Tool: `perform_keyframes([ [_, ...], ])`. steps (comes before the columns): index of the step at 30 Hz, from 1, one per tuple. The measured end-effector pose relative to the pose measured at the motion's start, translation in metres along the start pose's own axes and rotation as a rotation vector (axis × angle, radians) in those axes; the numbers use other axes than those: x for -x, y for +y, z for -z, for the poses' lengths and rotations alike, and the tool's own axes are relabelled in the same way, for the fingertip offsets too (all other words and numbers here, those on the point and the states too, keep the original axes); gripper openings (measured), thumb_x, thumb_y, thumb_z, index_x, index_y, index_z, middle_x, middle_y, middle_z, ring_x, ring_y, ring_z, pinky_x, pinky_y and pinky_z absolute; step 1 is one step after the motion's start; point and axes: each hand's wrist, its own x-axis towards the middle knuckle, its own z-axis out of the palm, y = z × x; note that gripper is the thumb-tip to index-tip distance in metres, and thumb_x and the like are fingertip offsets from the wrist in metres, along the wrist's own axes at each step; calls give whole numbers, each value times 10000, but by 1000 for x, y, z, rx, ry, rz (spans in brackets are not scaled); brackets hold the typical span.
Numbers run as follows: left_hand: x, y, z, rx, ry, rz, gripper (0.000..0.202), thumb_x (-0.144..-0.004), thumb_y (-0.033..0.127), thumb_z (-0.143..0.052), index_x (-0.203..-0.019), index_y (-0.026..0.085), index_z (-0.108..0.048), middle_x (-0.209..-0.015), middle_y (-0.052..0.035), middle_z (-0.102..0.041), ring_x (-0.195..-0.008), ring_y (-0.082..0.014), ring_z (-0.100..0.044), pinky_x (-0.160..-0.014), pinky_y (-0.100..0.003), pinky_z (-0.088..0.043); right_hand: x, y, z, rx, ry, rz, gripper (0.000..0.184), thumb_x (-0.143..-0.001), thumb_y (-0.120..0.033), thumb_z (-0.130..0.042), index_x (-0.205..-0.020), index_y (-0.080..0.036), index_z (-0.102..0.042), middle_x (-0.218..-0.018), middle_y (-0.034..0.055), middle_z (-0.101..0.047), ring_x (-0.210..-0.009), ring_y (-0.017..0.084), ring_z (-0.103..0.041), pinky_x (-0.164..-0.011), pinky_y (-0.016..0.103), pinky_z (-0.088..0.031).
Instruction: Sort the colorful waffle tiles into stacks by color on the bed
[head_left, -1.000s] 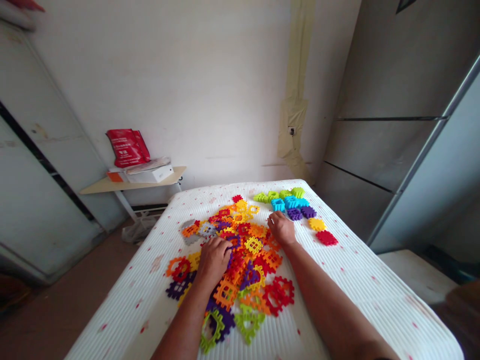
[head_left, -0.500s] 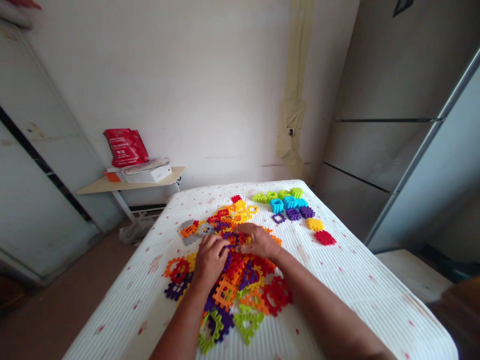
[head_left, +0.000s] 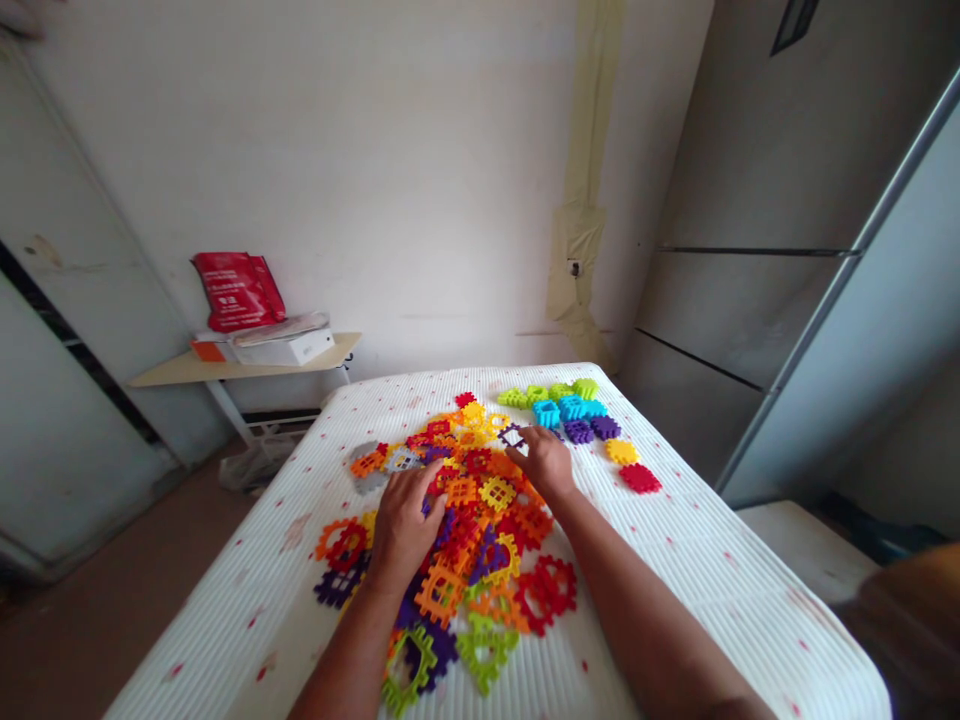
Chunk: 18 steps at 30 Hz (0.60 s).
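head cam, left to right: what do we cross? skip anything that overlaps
red bag → orange ring → left hand → right hand → lone red piece

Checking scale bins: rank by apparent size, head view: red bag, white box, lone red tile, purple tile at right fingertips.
red bag
white box
red tile
purple tile, in right hand
Bag and box sit farther off, so real sizes are unsure.

White wall (head_left: 375, 150), side shelf (head_left: 240, 365) with red bag (head_left: 238, 290), brown floor (head_left: 112, 620).
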Motion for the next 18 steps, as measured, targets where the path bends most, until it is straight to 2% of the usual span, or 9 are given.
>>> perform_keyframes([
  [3, 1, -2, -2, 13, 6, -17, 382, -797, 167, -544, -1174, 228, -537, -953, -56, -646, -902, -211, -575, -837, -361, -475, -5, 24, -8, 143, 15, -190, 311, -861, -412, -509, -1085, -211, -590, -1070, 92, -615, -898, 193, -614, -691, 265, -443],
  [6, 1, -2, -4, 19, -1, -24, 356, -800, 161, -538, -1150, 222, -551, -973, -58, -647, -917, -209, -575, -843, -355, -473, -7, 38, -14, 211, -20, -286, 306, -874, -411, -475, -1088, -213, -568, -1068, 91, -600, -870, 194, -625, -659, 271, -441],
  [13, 2, -4, -5, 21, -9, -33, 316, -806, 162, -534, -1117, 211, -566, -974, -59, -651, -912, -207, -577, -841, -353, -472, -11, 40, -19, 255, -102, -386, 302, -875, -420, -460, -1063, -201, -550, -1058, 99, -587, -860, 201, -638, -640, 285, -454],
  [18, 4, -5, -5, 23, -12, -35, 312, -813, 165, -530, -1119, 216, -564, -983, -55, -650, -924, -206, -574, -851, -351, -468, -11, 41, -21, 252, -96, -404, 308, -859, -408, -482, -1063, -186, -543, -1046, 101, -584, -881, 213, -636, -658, 294, -463],
])
